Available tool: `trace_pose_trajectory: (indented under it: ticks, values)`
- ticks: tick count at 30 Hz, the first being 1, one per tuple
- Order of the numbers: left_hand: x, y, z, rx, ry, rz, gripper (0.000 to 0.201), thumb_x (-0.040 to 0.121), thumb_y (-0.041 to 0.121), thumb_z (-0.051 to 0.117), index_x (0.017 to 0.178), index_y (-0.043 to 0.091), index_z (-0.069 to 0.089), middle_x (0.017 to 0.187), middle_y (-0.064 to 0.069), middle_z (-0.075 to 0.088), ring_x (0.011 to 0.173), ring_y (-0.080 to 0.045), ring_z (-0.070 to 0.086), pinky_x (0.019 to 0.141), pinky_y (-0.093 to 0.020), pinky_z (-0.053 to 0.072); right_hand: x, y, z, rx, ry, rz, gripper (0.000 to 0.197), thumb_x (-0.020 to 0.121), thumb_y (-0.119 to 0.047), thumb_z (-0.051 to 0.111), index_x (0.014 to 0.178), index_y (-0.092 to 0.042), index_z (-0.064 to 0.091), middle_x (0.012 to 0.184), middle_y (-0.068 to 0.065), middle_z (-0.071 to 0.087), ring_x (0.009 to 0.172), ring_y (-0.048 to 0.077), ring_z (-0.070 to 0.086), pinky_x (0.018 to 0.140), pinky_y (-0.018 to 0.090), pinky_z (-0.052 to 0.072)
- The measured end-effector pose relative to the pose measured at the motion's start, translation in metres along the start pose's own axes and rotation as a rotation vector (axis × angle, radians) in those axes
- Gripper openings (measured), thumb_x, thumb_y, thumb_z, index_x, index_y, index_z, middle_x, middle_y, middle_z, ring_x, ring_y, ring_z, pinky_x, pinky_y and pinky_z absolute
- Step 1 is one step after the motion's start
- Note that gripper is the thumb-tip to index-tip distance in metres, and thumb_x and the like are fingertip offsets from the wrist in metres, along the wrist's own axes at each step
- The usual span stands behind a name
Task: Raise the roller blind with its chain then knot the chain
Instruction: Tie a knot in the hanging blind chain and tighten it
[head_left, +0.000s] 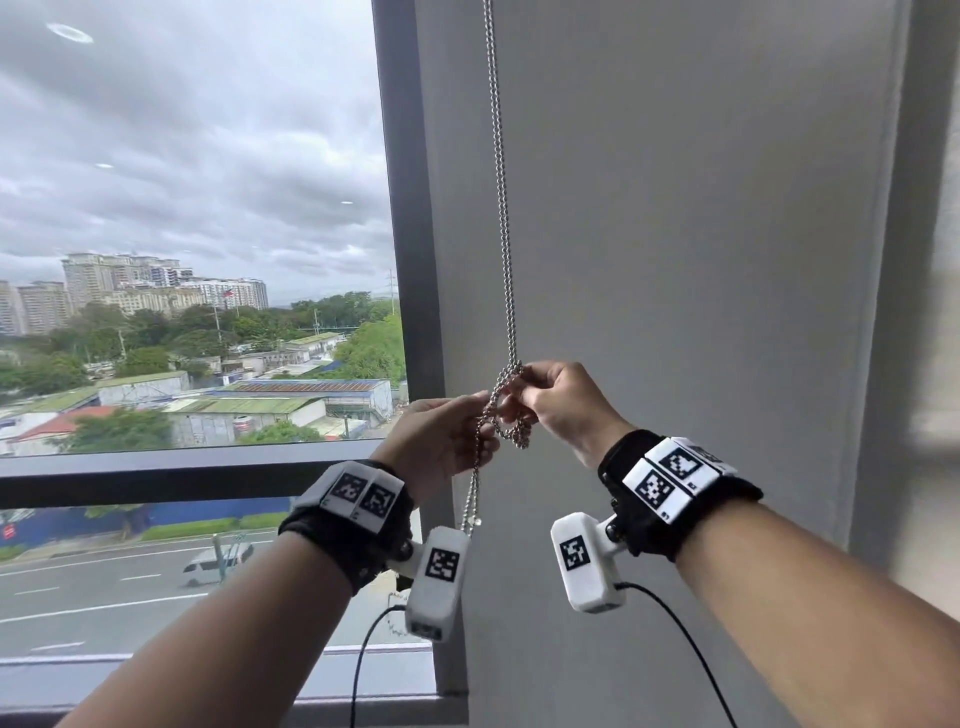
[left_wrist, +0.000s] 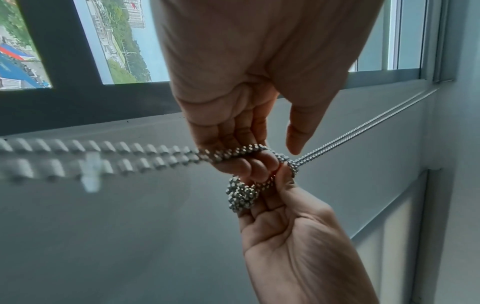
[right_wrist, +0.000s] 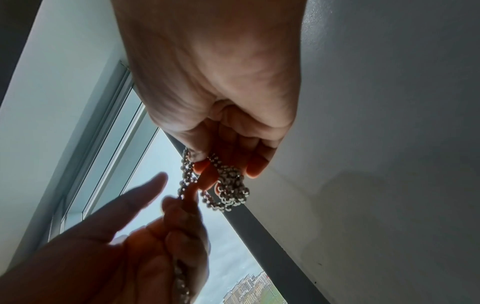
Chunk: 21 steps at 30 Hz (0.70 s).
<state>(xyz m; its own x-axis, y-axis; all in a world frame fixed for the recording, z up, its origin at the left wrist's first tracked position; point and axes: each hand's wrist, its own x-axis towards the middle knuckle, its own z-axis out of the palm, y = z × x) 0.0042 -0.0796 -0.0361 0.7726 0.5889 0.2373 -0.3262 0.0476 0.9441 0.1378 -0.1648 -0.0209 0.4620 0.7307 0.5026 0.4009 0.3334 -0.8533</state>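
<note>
A silver bead chain (head_left: 503, 208) hangs doubled from above, in front of a grey panel beside the window. My left hand (head_left: 447, 441) has its fingers curled round the two strands, thumb sticking out straight. My right hand (head_left: 558, 402) pinches a looped bunch of chain (head_left: 517, 434) just right of the left fingers, and the two hands touch. The chain tail (head_left: 471, 499) drops below the left hand. In the left wrist view the strands (left_wrist: 228, 154) cross my left fingers (left_wrist: 244, 131) and the bunch (left_wrist: 241, 195) sits at the right hand's fingertips (left_wrist: 270, 197). The glass is uncovered; no blind fabric shows on it.
A dark window frame post (head_left: 410, 234) stands just left of the chain, with a horizontal bar (head_left: 182, 467) lower down. The grey panel (head_left: 701, 260) fills the right side, close behind both hands. Wrist camera cables (head_left: 691, 649) hang under my forearms.
</note>
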Motion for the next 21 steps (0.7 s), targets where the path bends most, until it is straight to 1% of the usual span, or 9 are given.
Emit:
trace_pose_trajectory:
  ticks: [3, 5, 8, 10, 11, 14, 17, 19, 21]
  values:
    - [0.007, 0.003, 0.006, 0.117, 0.064, 0.064, 0.02, 0.078, 0.024, 0.073, 0.083, 0.006, 0.066, 0.057, 0.0, 0.049, 0.042, -0.009, 0.037, 0.04, -0.018, 0.03, 0.0, 0.003, 0.0, 0.034, 0.007, 0.014, 0.014, 0.093, 0.001, 0.058, 0.096, 0.007, 0.07, 0.07, 0.011, 0.066, 0.055, 0.012, 0.061, 0.054, 0.019, 0.051]
    - [0.011, 0.002, 0.007, 0.256, 0.143, 0.125, 0.023, 0.075, 0.029, 0.075, 0.075, 0.01, 0.063, 0.048, 0.007, 0.038, 0.038, -0.007, 0.026, 0.037, -0.016, 0.02, -0.002, 0.004, 0.0, 0.055, 0.003, 0.021, 0.016, 0.091, -0.003, 0.062, 0.1, 0.008, 0.07, 0.071, 0.009, 0.067, 0.052, 0.005, 0.061, 0.054, 0.016, 0.049]
    - [0.013, -0.007, 0.007, 0.268, 0.167, 0.157, 0.021, 0.085, 0.022, 0.065, 0.073, 0.004, 0.062, 0.045, 0.004, 0.039, 0.034, -0.007, 0.03, 0.037, -0.016, 0.025, -0.003, 0.006, -0.003, 0.066, -0.005, 0.042, 0.017, 0.089, -0.005, 0.066, 0.099, 0.007, 0.071, 0.073, 0.007, 0.069, 0.054, 0.004, 0.061, 0.056, 0.014, 0.048]
    - [0.011, -0.013, 0.009, 0.181, 0.155, 0.134, 0.02, 0.089, 0.012, 0.057, 0.075, -0.002, 0.06, 0.053, -0.005, 0.048, 0.035, -0.009, 0.038, 0.039, -0.018, 0.03, -0.004, 0.01, -0.004, 0.058, -0.008, 0.061, 0.018, 0.088, -0.007, 0.067, 0.099, 0.007, 0.071, 0.081, 0.012, 0.071, 0.065, 0.011, 0.062, 0.061, 0.019, 0.05]
    - [0.011, -0.015, 0.01, 0.159, 0.151, 0.121, 0.019, 0.09, 0.01, 0.056, 0.077, -0.003, 0.06, 0.056, -0.007, 0.05, 0.036, -0.008, 0.038, 0.039, -0.018, 0.029, -0.005, 0.012, -0.005, 0.052, -0.006, 0.065, 0.019, 0.088, -0.008, 0.068, 0.099, 0.006, 0.072, 0.084, 0.014, 0.071, 0.069, 0.014, 0.061, 0.063, 0.02, 0.05]
    - [0.012, -0.018, 0.014, 0.214, 0.177, 0.128, 0.019, 0.088, 0.019, 0.059, 0.083, 0.002, 0.066, 0.046, 0.002, 0.04, 0.034, -0.006, 0.027, 0.035, -0.014, 0.02, -0.009, 0.015, -0.006, 0.071, 0.002, 0.056, 0.013, 0.087, -0.006, 0.069, 0.095, 0.004, 0.073, 0.081, 0.009, 0.071, 0.065, 0.01, 0.061, 0.063, 0.02, 0.051]
    - [0.013, -0.021, 0.014, 0.276, 0.194, 0.173, 0.022, 0.088, 0.026, 0.06, 0.084, 0.006, 0.069, 0.038, 0.007, 0.033, 0.032, -0.007, 0.026, 0.033, -0.014, 0.021, -0.013, 0.015, -0.008, 0.095, 0.026, 0.027, 0.008, 0.085, -0.003, 0.07, 0.091, 0.0, 0.074, 0.077, 0.004, 0.072, 0.062, 0.004, 0.063, 0.064, 0.019, 0.051]
    - [0.013, -0.023, 0.015, 0.206, 0.182, 0.172, 0.02, 0.089, 0.018, 0.059, 0.084, 0.0, 0.066, 0.041, 0.005, 0.04, 0.032, -0.007, 0.032, 0.035, -0.015, 0.025, -0.015, 0.017, -0.009, 0.089, 0.031, 0.014, 0.007, 0.084, -0.003, 0.071, 0.09, -0.002, 0.074, 0.079, 0.004, 0.073, 0.065, 0.005, 0.064, 0.066, 0.017, 0.051]
    - [0.014, -0.024, 0.017, 0.14, 0.166, 0.158, 0.017, 0.089, 0.01, 0.056, 0.079, -0.002, 0.063, 0.052, -0.004, 0.05, 0.034, -0.008, 0.039, 0.036, -0.016, 0.029, -0.018, 0.019, -0.009, 0.081, 0.035, 0.007, 0.009, 0.083, -0.003, 0.072, 0.092, 0.0, 0.074, 0.081, 0.008, 0.074, 0.068, 0.008, 0.063, 0.068, 0.018, 0.051]
